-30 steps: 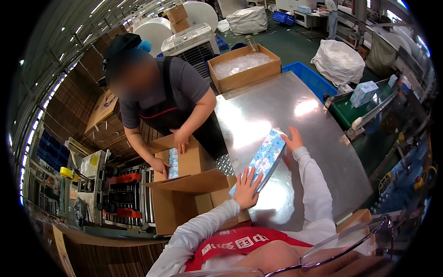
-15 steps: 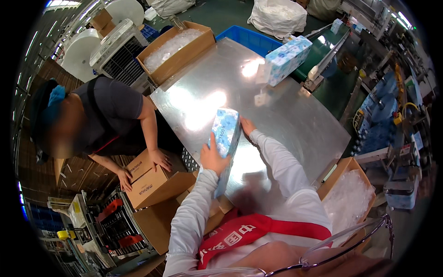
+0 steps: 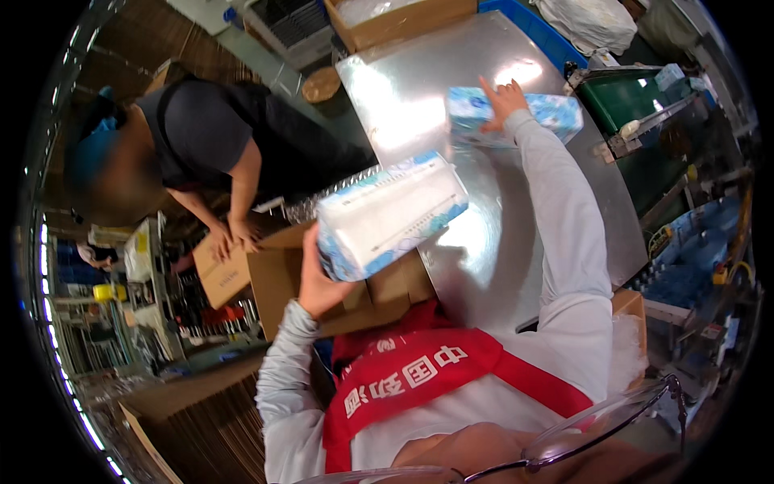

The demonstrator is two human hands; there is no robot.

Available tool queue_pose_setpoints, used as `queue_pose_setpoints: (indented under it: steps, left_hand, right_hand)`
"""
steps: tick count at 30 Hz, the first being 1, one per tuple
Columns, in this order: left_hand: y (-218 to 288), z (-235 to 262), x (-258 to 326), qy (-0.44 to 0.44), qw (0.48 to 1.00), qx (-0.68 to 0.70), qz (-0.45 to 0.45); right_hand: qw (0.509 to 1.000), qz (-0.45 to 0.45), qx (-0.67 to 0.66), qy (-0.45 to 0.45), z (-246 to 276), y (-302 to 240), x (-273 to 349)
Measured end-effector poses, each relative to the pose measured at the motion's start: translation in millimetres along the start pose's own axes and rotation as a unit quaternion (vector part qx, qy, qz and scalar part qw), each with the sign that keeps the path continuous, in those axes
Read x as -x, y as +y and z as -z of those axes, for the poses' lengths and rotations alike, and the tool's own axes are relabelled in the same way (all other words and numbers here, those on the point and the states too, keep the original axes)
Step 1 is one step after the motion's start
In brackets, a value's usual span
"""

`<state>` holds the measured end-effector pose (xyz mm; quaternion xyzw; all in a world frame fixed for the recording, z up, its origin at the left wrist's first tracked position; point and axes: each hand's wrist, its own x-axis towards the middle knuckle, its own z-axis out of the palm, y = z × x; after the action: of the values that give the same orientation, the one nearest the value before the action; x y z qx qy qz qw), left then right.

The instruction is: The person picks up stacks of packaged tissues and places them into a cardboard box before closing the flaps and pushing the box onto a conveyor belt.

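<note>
My left hand (image 3: 321,284) is wrapped round the near end of a blue-and-white tissue pack (image 3: 395,214). That pack is lifted and tilted, its broad white side showing, above an open cardboard carton (image 3: 282,278) and the near-left edge of the metal table (image 3: 492,234). My right arm stretches forward over the table. The right hand (image 3: 505,106) grips across a second blue-patterned tissue pack (image 3: 556,113), thumb on the near side and fingers over the top; slight blur softens it.
At the left a co-worker (image 3: 201,133) bends over, both hands on the carton's flap (image 3: 222,274). A box of clear plastic (image 3: 395,20) and a blue crate (image 3: 536,32) stand beyond the table. A green conveyor (image 3: 617,101) lies at the right, near machinery (image 3: 685,258).
My left hand has raised the first pack off the table and swung it left towards the carton. My right hand has left that pack and reached forward onto the second. The view has shifted.
</note>
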<state>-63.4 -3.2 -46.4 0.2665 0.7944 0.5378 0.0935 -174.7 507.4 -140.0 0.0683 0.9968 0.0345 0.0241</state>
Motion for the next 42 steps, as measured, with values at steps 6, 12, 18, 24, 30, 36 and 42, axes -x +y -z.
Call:
queue_pose_setpoints:
  steps: [6,12,18,24,30,36,42]
  left_hand:
    - [8,99,62,-0.015,0.989,-0.146,0.032]
    - [-96,102,145,-0.257,0.892,-0.371,0.016]
    - [-209,35,164,-0.390,0.831,-0.392,-0.062]
    - [-278,7,200,-0.405,0.821,-0.401,0.030]
    - [-288,18,193,-0.268,0.861,-0.295,0.315]
    - [-413,-14,194,-0.308,0.865,-0.183,0.352]
    - [-371,8,186,-0.253,0.895,-0.147,0.336]
  right_hand:
    - [0.957,0.045,-0.218,-0.184,22,-81,74]
    - [0.484,-0.081,-0.820,-0.295,18,-178,99]
    - [0.755,0.259,-0.602,-0.031,39,-320,156]
    - [0.862,0.425,-0.228,-0.156,-92,-441,168]
    - [0.874,0.335,-0.074,-0.344,-162,-489,175]
    - [0.912,0.292,-0.193,-0.214,-175,-453,209]
    - [0.929,0.187,-0.247,0.202,-12,-231,86]
